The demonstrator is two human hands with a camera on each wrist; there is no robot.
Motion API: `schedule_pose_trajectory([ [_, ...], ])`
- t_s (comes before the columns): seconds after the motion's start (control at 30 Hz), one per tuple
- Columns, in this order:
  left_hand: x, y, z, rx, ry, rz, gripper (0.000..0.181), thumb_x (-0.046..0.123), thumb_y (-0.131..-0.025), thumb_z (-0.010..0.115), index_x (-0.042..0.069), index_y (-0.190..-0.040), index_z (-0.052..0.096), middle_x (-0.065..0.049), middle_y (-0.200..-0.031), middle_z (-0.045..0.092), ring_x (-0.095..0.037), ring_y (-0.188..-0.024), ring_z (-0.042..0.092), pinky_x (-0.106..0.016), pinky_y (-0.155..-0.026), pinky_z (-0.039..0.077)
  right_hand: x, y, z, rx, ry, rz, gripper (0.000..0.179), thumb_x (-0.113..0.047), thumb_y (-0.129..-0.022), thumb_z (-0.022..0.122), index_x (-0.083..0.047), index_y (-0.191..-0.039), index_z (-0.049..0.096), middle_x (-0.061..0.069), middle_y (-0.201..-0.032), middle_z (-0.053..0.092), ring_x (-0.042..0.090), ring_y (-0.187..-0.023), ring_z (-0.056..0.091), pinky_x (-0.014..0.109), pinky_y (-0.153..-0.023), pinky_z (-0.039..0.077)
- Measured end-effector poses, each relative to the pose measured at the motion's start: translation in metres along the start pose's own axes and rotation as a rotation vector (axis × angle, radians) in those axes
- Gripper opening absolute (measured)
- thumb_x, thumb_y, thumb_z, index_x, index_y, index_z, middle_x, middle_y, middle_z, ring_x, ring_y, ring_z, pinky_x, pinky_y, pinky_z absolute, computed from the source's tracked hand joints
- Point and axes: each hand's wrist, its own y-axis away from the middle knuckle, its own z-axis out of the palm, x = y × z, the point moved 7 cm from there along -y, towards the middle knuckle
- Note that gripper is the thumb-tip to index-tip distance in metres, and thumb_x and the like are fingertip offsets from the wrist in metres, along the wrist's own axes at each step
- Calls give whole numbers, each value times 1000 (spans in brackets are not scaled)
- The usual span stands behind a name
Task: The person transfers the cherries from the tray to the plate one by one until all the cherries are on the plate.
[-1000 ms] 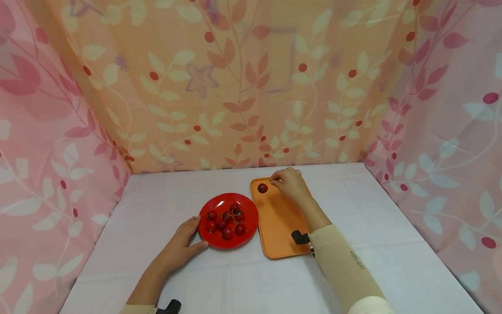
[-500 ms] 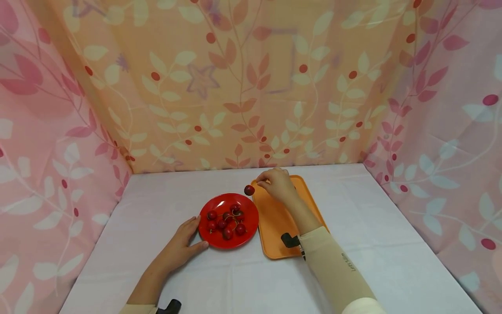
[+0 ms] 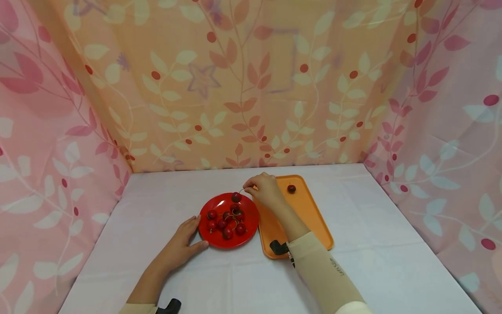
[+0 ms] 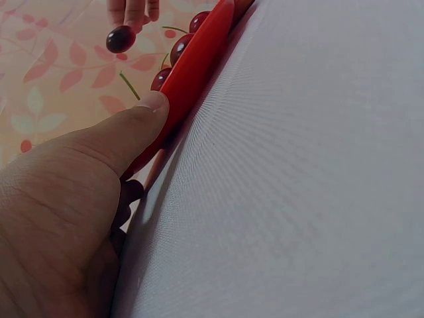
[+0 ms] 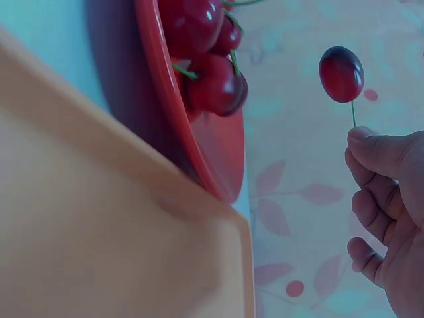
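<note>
My right hand (image 3: 266, 190) pinches a dark red cherry (image 5: 342, 74) by its thin green stem (image 5: 354, 114), with thumb and fingertips. In the head view this cherry hangs over the far rim of a round red plate (image 3: 211, 243). Several red cherries with stems (image 3: 227, 233) are heaped on the plate. My left hand (image 3: 182, 245) holds the plate's left edge, its thumb (image 4: 136, 129) against the rim and its other fingers spread along the side. One more cherry (image 3: 291, 189) lies toward the far end of an orange tray (image 3: 313, 222), beneath and beside my right forearm.
The rectangular tray stands right beside the plate's right edge. White cloth (image 3: 157, 192) covers the table. Flower-printed curtains (image 3: 251, 87) enclose the back and both sides. Each wrist carries a dark camera mount (image 3: 278, 247).
My right hand has moved left from over the tray, carrying the cherry by its stem to the plate. The cherry left on the tray has come into view. My left hand keeps its place.
</note>
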Motion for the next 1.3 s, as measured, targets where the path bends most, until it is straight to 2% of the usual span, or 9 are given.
schedule_pose_trajectory([
  [0.27, 2, 1, -3, 17, 6, 19, 95, 54, -89, 74, 18, -163, 28, -11, -167, 29, -35, -155, 20, -65, -120, 26, -11, -6, 14, -30, -10, -37, 9, -28, -95, 75, -25, -99, 82, -10, -96, 77, 16, -97, 60, 48, -100, 41],
  [0.47, 1, 0, -2, 15, 13, 12, 95, 54, -89, 75, 18, -164, 28, -11, -167, 29, -35, -156, 20, -65, -120, 26, -19, -12, 24, -56, -18, -54, 9, -27, -95, 75, -25, -101, 82, -11, -97, 78, 15, -97, 59, 46, -98, 41],
  [0.83, -2, -1, -2, 13, 13, 15, 96, 55, -89, 74, 19, -164, 27, -11, -168, 28, -35, -156, 20, -65, -120, 25, -20, -20, 46, -148, -4, -31, 10, -28, -97, 73, -26, -102, 82, -12, -94, 77, 13, -94, 56, 40, -93, 37],
  [1.3, 3, 1, -4, 17, 24, 34, 94, 51, -89, 75, 15, -163, 29, -12, -167, 29, -36, -155, 21, -65, -120, 26, -20, -22, 72, -196, 20, 14, 9, -33, -96, 73, -28, -98, 81, -16, -86, 73, 13, -93, 55, 39, -94, 37],
])
